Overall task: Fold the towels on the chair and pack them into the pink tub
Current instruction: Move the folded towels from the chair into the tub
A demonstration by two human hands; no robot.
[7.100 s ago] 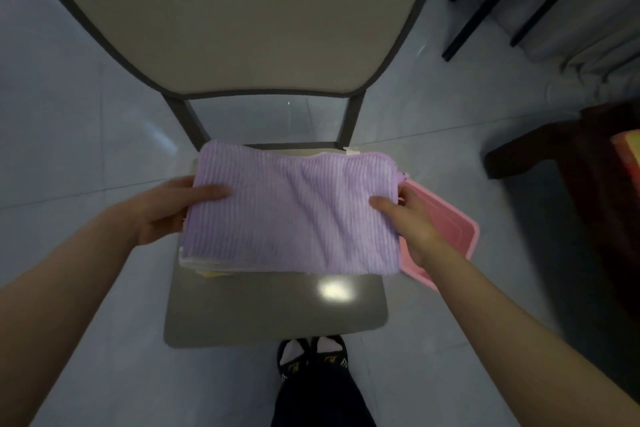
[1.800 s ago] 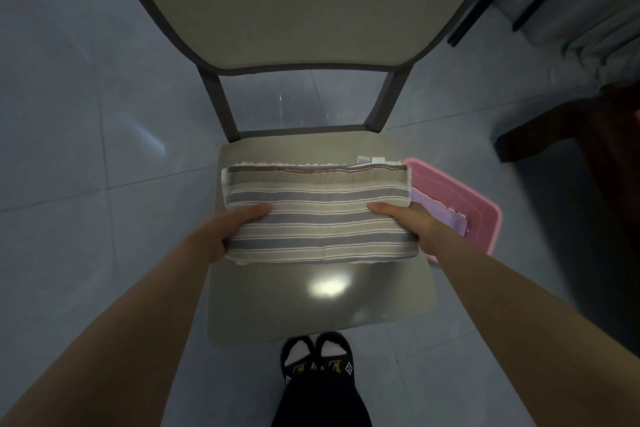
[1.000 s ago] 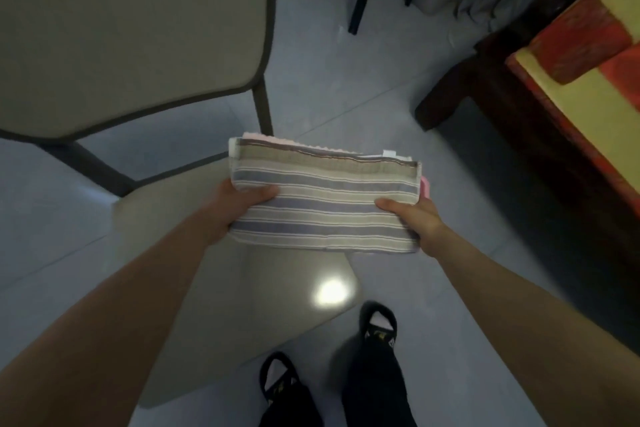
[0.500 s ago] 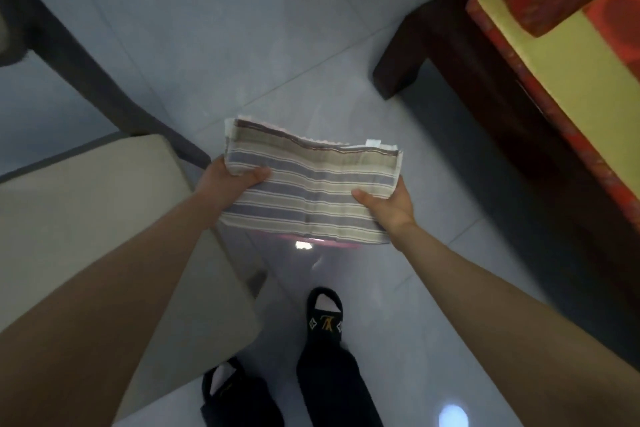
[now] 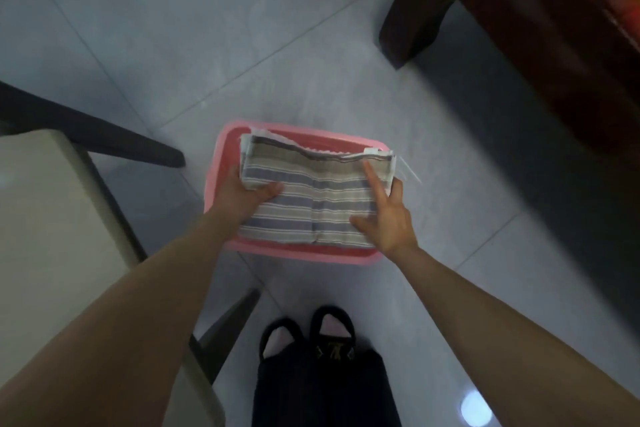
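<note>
A folded towel with grey and beige stripes lies over the pink tub on the floor, covering most of its inside. My left hand grips the towel's left edge, thumb on top and fingers underneath. My right hand rests on the towel's right part with straight, spread fingers. What lies under the towel in the tub is hidden. The chair's beige seat at the left shows no towel on the part in view.
A dark wooden furniture leg stands at the upper right on the grey tiled floor. The chair's dark legs reach toward the tub from the left. My feet in black sandals are just below the tub.
I carried the striped towel off the chair to the right and lowered it onto the pink tub. My right hand let go of its grip and now lies flat on it.
</note>
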